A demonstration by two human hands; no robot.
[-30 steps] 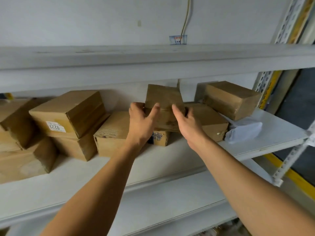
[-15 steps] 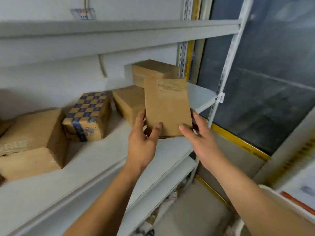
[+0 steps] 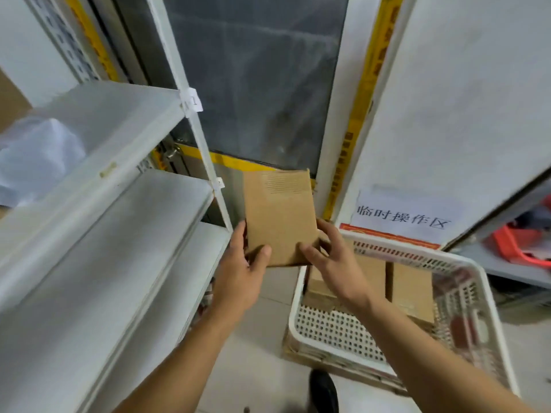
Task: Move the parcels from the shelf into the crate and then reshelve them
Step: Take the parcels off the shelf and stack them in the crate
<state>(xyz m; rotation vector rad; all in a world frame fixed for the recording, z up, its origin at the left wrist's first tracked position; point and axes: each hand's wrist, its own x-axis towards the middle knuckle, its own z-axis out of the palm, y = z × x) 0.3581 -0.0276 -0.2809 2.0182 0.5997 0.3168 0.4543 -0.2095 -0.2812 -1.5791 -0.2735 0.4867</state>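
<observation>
I hold a flat brown cardboard parcel (image 3: 280, 216) in the air with both hands. My left hand (image 3: 241, 278) grips its lower left corner and my right hand (image 3: 337, 263) grips its lower right corner. The parcel hangs just left of and above the white perforated crate (image 3: 351, 332), which stands on the floor at the right. Inside the crate lie brown parcels (image 3: 411, 290), partly hidden behind my right arm. The white shelf (image 3: 98, 222) runs along the left side.
A white plastic bag (image 3: 38, 156) lies on the shelf's upper level at far left. A dark glass door with yellow tape is straight ahead. A white board with a paper sign (image 3: 402, 216) leans behind the crate. A black shoe (image 3: 323, 391) shows on the tiled floor.
Both hands lifted the parcel off the shelf's stack and carried it right. The view swung from the shelf to the door and the crate on the floor.
</observation>
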